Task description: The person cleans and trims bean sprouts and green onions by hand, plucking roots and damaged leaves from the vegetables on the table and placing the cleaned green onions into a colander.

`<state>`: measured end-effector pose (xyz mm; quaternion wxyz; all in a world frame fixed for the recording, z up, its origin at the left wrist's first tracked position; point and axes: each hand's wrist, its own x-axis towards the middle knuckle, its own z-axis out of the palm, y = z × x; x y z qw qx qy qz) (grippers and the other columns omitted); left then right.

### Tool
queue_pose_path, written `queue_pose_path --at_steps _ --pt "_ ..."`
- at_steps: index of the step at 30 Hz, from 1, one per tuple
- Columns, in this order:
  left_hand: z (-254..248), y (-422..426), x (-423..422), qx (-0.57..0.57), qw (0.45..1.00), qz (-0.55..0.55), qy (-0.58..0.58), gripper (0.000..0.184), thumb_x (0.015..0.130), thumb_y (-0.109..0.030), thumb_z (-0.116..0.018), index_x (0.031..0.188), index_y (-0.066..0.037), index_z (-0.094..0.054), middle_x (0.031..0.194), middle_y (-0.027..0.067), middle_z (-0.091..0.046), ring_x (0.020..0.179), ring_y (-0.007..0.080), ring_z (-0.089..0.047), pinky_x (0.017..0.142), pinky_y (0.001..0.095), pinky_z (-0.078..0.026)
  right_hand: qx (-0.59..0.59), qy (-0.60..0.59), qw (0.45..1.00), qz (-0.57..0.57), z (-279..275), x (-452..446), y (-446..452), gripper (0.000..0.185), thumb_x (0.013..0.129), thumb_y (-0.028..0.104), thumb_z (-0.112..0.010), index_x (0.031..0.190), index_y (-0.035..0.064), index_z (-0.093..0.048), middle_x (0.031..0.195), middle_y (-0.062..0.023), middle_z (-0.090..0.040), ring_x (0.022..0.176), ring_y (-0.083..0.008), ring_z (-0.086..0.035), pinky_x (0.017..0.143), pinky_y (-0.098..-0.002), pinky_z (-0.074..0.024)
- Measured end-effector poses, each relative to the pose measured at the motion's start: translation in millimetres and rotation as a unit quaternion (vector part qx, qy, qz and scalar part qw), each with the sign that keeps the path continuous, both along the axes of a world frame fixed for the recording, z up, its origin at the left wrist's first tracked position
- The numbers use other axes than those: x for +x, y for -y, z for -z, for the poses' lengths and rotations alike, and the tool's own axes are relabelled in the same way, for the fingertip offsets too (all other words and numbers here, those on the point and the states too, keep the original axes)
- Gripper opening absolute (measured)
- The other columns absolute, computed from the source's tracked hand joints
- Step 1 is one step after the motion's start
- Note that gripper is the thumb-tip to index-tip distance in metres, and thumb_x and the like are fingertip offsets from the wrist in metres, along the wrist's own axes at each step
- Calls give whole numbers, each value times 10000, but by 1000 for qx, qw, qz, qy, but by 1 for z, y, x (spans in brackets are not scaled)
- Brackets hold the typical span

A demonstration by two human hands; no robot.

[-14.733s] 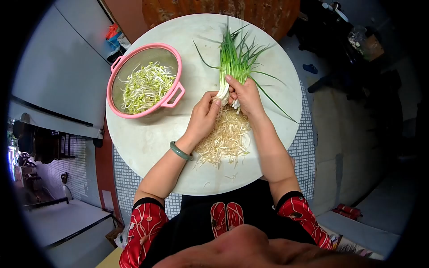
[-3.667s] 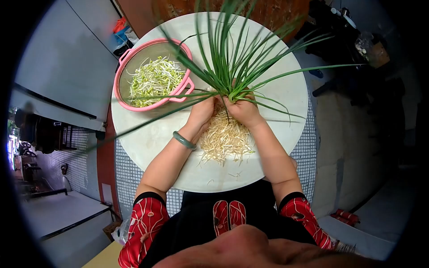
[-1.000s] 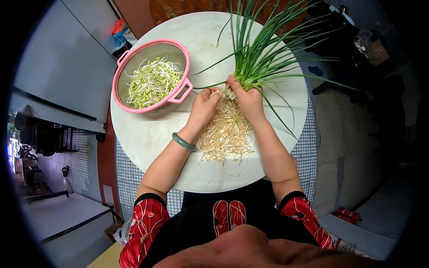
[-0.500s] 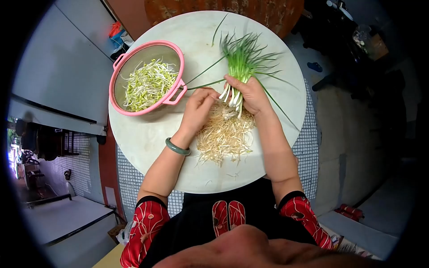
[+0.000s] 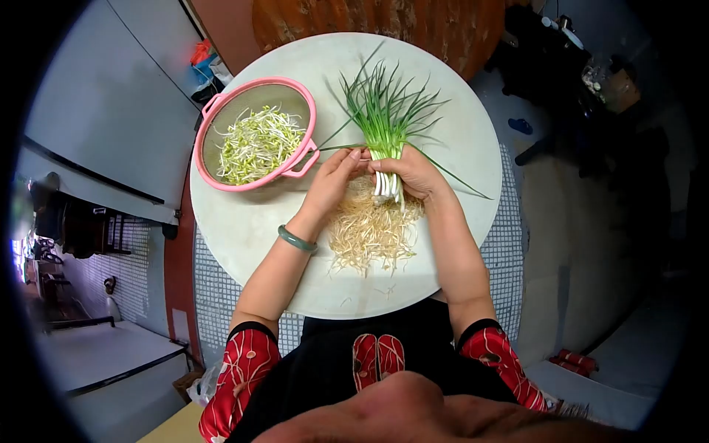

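My right hand is wrapped round a bunch of scallions, its green leaves pointing away from me and its white ends toward me. Close beside the bunch, the fingers of my left hand are pinched together near the stems; what lies between them is too small to make out. A few long green leaves stick out past both hands. Under and in front of the bunch lies a pile of pale, stringy root trimmings. A green bangle circles my left wrist.
At the left of the round white table stands a pink-rimmed strainer holding bean sprouts. A brown wooden surface is beyond the table's far edge. A blue slipper lies on the floor at right.
The scallion bunch has tilted more upright and come slightly toward me in my right hand. My left hand's fingers have moved in closer to its stems. The view has shifted a little.
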<state>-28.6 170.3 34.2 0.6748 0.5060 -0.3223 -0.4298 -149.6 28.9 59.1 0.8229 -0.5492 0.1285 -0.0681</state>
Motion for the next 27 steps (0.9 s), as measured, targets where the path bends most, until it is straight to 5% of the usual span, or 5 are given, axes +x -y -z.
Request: queue_pose_path --at_steps 6,10,13,18,27 --pt "-28 4 3 88 993 72 13 510 989 -416 -466 1223 32 -537 1123 93 -623 1008 144 -583 904 292 -446 -67 -72 994 -45 -28 -26 11 418 779 54 -653 1183 -14 -568 987 -65 -649 819 -124 -624 721 -255 -513" --pt "-26 14 -3 88 977 172 -90 566 954 -492 -488 1199 15 -544 1103 106 -624 1023 191 -588 898 317 -460 -118 -128 978 -116 -33 -49 11 334 783 65 -666 1102 -7 -600 948 -57 -642 809 -130 -622 700 -260 -515" --pt "-27 21 -21 32 961 137 -237 566 939 -489 -517 1218 3 -516 1103 120 -621 1019 220 -593 872 338 -479 -103 -118 982 -104 -35 -62 1 262 791 67 -682 1035 12 -602 835 -46 -619 694 -144 -623 591 -281 -536" --pt "-18 36 -36 48 923 168 -344 530 941 -395 -551 1251 27 -464 1225 257 -557 1153 331 -565 999 454 -464 -108 -72 978 -163 -14 -72 -5 275 810 93 -700 1050 12 -593 896 -45 -618 806 -145 -626 725 -280 -523" --pt "-15 39 -45 39 906 162 -389 430 913 -191 -616 1264 19 -485 1128 194 -601 1039 296 -617 916 429 -517 -43 -73 986 -147 13 -79 -20 265 857 145 -663 1082 12 -617 986 -46 -639 927 -133 -596 843 -274 -473"
